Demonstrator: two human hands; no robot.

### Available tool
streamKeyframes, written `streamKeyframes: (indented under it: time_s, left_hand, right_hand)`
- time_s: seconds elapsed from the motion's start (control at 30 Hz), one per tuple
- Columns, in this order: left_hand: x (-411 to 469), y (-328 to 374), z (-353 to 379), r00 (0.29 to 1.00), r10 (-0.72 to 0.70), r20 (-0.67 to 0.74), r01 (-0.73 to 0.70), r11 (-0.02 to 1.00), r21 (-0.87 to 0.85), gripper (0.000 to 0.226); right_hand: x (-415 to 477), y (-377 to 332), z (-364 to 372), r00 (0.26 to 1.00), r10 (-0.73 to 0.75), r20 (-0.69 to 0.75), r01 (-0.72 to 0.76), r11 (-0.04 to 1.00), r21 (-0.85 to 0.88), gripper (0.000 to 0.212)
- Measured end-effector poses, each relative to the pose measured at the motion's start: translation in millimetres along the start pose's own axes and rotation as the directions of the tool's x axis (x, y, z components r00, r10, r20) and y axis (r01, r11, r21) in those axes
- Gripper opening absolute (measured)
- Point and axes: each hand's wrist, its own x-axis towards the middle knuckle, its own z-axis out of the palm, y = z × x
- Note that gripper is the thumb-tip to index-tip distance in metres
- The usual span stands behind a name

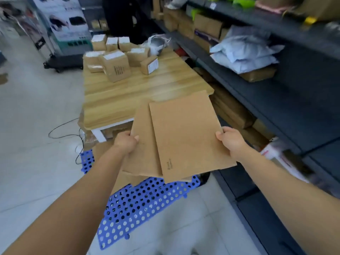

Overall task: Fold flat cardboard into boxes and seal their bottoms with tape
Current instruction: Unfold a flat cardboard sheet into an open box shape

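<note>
I hold a small stack of flat brown cardboard sheets in the air, just in front of the near edge of a wooden table. My left hand grips the stack's left edge, thumb on top. My right hand grips its right edge the same way. The top sheet is shifted to the right of the one under it, and small print shows near its lower edge. No tape is in sight.
Several sealed, labelled boxes crowd the table's far end beside a grey bag. Dark shelving with parcels and pale mailer bags runs along the right. A blue perforated mat lies on the tiled floor below, with more cardboard on it.
</note>
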Motion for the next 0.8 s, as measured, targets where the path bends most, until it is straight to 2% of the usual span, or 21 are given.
streamKeyframes:
  time_s: [0.13,0.33,0.5,0.63,0.8]
  left_hand:
    - [-3.2,39.6,30.2,0.973,0.065,0.22,-0.081,0.995,0.065,0.018]
    - [-43.3,88.4,113.7,0.836,0.15,0.529,-0.255,0.958,0.133,0.026]
    - [-120.4,114.5,214.5,0.638,0.206,0.742,-0.428,0.896,0.12,0.025]
    - [-191.2,120.5,294.9,0.489,0.22,0.844,-0.536,0.839,0.092,0.023]
    - [-278.6,118.0,375.5,0.386,0.225,0.894,-0.646,0.758,0.089,0.01]
  right_hand:
    - [-40.5,8.8,-43.8,0.975,0.057,-0.213,-0.037,0.995,0.096,0.015]
    - [-116.3,52.5,-116.2,0.861,0.214,-0.461,-0.077,0.951,0.299,0.019]
    - [-198.7,104.2,-188.9,0.687,0.333,-0.646,-0.082,0.919,0.386,0.022]
    - [-261.6,153.5,-247.1,0.516,0.438,-0.736,-0.05,0.873,0.485,0.029]
    - [-330.4,202.7,-305.5,0.344,0.525,-0.778,-0.005,0.83,0.558,0.024]
